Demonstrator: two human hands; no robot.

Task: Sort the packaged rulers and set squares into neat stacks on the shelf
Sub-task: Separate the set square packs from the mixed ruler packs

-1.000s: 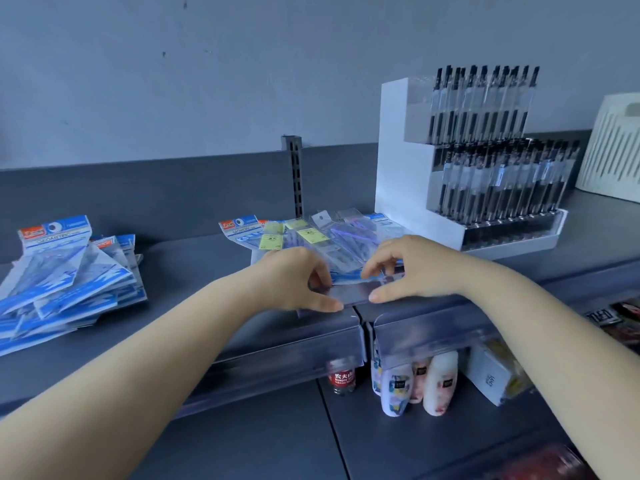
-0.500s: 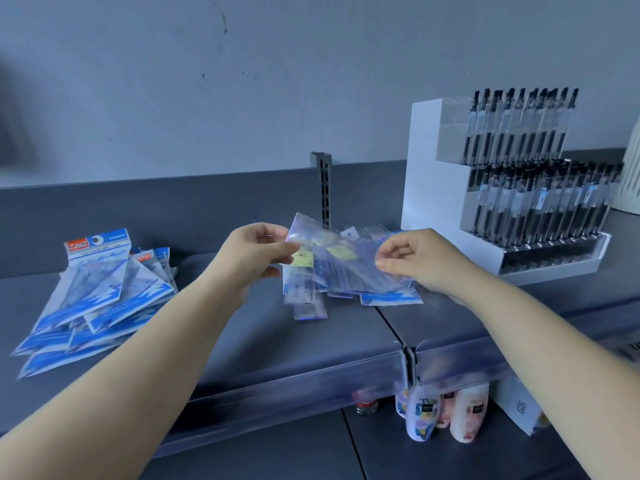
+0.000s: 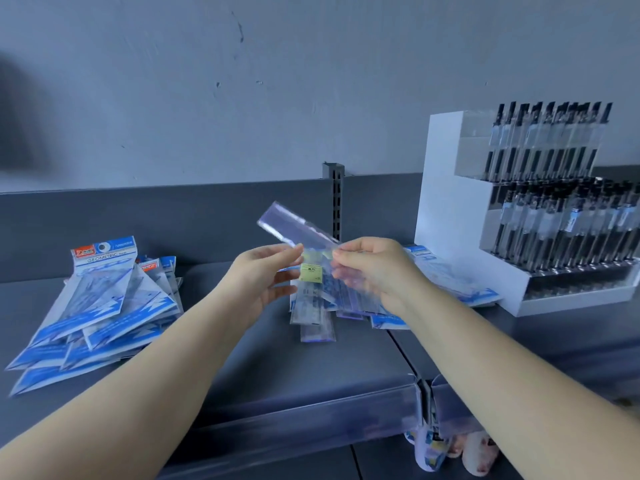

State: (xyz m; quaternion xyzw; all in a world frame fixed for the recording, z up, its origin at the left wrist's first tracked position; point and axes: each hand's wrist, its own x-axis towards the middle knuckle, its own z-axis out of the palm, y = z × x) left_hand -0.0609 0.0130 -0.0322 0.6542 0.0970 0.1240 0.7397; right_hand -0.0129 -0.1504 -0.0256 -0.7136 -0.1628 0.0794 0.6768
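Both hands hold a bundle of clear packaged rulers [image 3: 313, 296] above the grey shelf [image 3: 242, 362]. My left hand [image 3: 261, 275] pinches the bundle's left edge near a yellow price sticker. My right hand [image 3: 372, 268] grips the bundle from the right, fingers curled over it. One clear ruler pack [image 3: 294, 225] sticks up and to the left out of the bundle. The lower ends of the rulers hang close to the shelf. A loose heap of blue-and-white set square packs [image 3: 100, 306] lies at the left of the shelf. More blue packs [image 3: 446, 278] lie behind my right hand.
A white pen display stand [image 3: 526, 216] full of black pens stands at the right of the shelf. A slotted upright post [image 3: 334, 199] rises at the back panel. Bottles [image 3: 450, 448] sit on the lower shelf under the front rail.
The bundle of rulers has been lifted off the shelf edge and turned more upright between both hands. One pack now juts up to the left. The camera has shifted left.
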